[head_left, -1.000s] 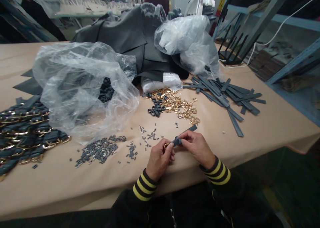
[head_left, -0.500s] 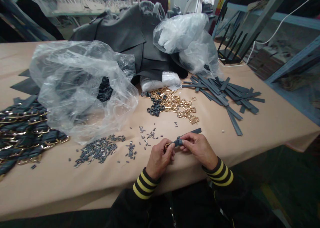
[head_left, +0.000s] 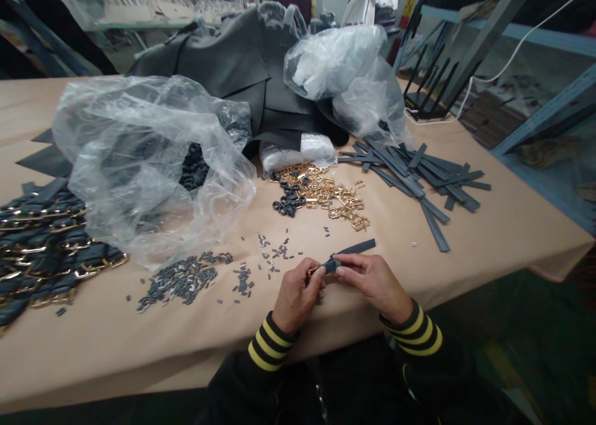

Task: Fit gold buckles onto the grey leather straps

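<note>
A dark grey strap is pinched between both hands near the table's front edge, its free end pointing up and right. My left hand grips the strap's lower end, where a bit of gold metal shows at the fingers. The thumb and fingers of my right hand close on the strap beside a small dark loop. Beyond them lie gold buckles and black loops. Small grey pieces are heaped to the left.
Grey strips lie crossed at the right. A clear plastic bag and finished-looking straps with gold buckles are at the left. Grey sheets, another plastic bag and a black router stand at the back.
My right hand has shifted slightly along the strap, and its wrist has moved a little right. My left hand keeps its grip almost unmoved.
</note>
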`<state>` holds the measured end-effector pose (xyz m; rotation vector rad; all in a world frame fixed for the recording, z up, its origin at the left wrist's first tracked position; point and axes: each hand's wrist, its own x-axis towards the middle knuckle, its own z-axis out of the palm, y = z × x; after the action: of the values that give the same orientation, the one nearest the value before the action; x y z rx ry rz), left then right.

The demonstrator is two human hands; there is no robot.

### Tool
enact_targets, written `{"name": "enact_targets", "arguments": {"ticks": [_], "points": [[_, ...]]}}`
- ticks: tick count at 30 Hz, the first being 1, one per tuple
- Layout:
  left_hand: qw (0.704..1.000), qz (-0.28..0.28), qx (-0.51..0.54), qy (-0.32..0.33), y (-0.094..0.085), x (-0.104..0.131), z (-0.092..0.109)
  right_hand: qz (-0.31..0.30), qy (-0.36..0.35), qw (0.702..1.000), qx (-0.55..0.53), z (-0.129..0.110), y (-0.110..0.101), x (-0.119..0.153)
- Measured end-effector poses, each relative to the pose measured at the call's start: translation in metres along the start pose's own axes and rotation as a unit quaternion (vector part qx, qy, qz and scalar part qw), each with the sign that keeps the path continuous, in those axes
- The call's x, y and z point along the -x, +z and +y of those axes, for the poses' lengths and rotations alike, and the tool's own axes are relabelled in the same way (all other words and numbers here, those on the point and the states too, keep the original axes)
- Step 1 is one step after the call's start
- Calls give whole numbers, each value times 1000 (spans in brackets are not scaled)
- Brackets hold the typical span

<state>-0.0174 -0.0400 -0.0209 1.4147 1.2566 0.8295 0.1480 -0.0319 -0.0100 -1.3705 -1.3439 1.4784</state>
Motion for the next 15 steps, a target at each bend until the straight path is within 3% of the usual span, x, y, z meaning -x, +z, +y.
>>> {"name": "enact_targets", "arguments": {"ticks": [5, 12, 15], "points": [[999, -27, 30, -7, -3, 0, -1, -10, -33, 999, 22, 2, 4, -3], [998, 14, 62, -9, 4, -1, 0, 9, -32, 999, -29, 3, 16, -7], [998, 13, 66, -12, 5, 0, -1, -10, -34, 999, -9, -3, 19, -7]]}}
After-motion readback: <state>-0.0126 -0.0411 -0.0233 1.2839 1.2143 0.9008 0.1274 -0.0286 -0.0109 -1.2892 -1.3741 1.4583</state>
